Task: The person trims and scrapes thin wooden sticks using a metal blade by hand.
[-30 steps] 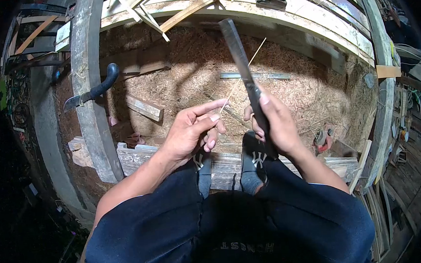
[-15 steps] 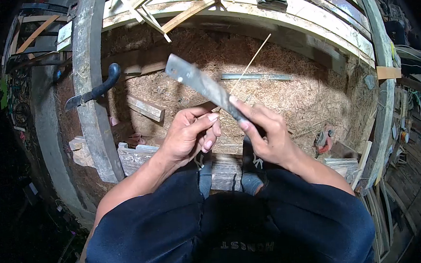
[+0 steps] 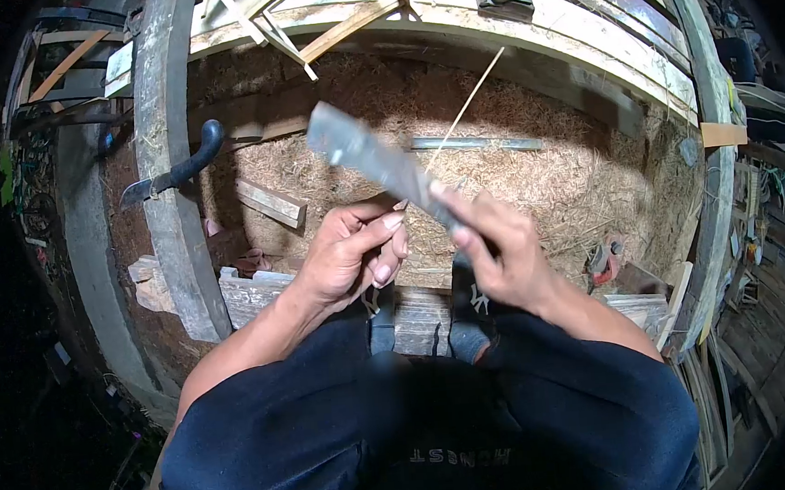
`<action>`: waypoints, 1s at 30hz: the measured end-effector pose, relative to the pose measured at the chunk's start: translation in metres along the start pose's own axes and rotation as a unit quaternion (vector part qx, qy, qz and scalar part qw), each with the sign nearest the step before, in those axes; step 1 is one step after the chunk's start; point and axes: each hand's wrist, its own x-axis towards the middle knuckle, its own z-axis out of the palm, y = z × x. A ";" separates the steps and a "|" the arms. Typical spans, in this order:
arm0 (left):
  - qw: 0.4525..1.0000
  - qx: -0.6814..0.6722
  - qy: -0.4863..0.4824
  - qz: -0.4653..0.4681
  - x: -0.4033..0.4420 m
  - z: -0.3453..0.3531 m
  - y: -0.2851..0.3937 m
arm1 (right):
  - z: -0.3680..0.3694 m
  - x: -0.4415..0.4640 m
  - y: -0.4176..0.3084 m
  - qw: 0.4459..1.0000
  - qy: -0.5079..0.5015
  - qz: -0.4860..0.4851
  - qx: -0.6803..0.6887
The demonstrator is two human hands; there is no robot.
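A thin pale strip (image 3: pixel 465 111) slants up and to the right, its lower end pinched between the thumb and fingers of my left hand (image 3: pixel 346 253). My right hand (image 3: pixel 502 254) is wrapped round the handle end of a broad, flat blade (image 3: pixel 363 153). The blade points up and to the left, above my left hand, and crosses in front of the strip's lower part. Its outer end is blurred, and whether its edge touches the strip cannot be made out.
A curved-handled knife (image 3: pixel 189 166) rests on the left beam (image 3: pixel 159 134). Wood shavings (image 3: pixel 553 197) cover the ground, with a wood block (image 3: pixel 271 202) and a metal bar (image 3: pixel 485 142) on them. A dark tool (image 3: pixel 504 1) sits on the far planks (image 3: pixel 568 19).
The blade has swung from near upright to pointing left, across the strip, as my right hand turned. The strip's far end has risen slightly. My left hand has closed its pinch.
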 end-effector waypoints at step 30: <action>0.993 0.099 0.065 -0.016 -0.002 0.006 -0.001 | 0.001 -0.006 -0.008 0.998 -0.059 0.000 -0.036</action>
